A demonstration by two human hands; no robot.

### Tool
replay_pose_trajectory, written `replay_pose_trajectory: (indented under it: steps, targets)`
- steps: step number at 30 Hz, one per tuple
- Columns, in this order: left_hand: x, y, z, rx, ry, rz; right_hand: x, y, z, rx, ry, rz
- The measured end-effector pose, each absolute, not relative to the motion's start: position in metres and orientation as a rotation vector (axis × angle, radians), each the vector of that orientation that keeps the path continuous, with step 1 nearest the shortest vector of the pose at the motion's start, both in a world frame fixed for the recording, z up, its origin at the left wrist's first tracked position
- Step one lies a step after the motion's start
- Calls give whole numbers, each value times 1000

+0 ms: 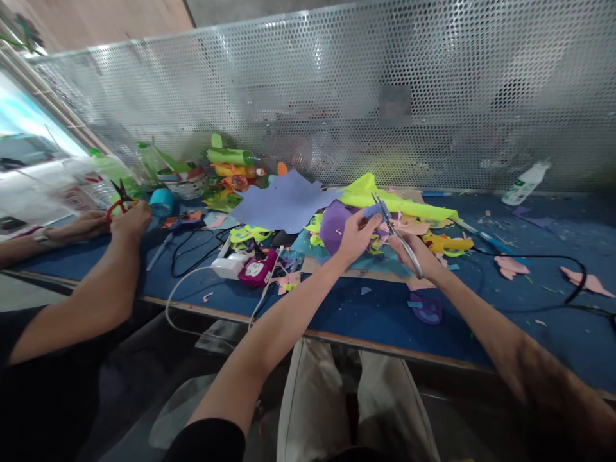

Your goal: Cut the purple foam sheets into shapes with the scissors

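Observation:
My left hand (355, 232) is closed in a pinch on a small blue piece of paper (374, 210), held above the blue table (529, 321). My right hand (410, 251) grips silver scissors (393, 232), whose blades point up and left to the blue piece. Under both hands lies a heap of coloured paper: a purple piece (333, 224), a large lilac-blue sheet (283, 202) and a bright yellow sheet (385, 197).
At the left a co-worker's hands (115, 218) hold red-handled scissors (119, 197). A white charger (230, 264) and pink device (257, 268) lie near the front edge with cables. A black cable (553, 260), a white bottle (524, 183), pink scraps (584, 281) and green bottles (231, 156) also lie about.

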State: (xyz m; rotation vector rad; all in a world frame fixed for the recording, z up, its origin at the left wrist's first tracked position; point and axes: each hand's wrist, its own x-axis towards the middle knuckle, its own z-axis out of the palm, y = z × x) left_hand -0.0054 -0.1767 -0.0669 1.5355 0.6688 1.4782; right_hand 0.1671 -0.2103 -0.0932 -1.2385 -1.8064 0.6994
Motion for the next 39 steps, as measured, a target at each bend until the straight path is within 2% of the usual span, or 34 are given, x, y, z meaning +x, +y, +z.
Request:
replay_pose_trajectory:
  steps: [11,18,28,39]
  targets:
    - [-14,-177,-63,1745,708,1390,166,-215,-86,-1205,-1814,602]
    - [-13,-178,-65,1707,680,1250,172,-214,-80,-1136,-1809,773]
    - [-15,-172,-64,1589,636,1454,168,-219,-73,-1182,-1811,771]
    - [-21,-183,-52,1782,615,1250,182,-220,-77,-1077,-1960,778]
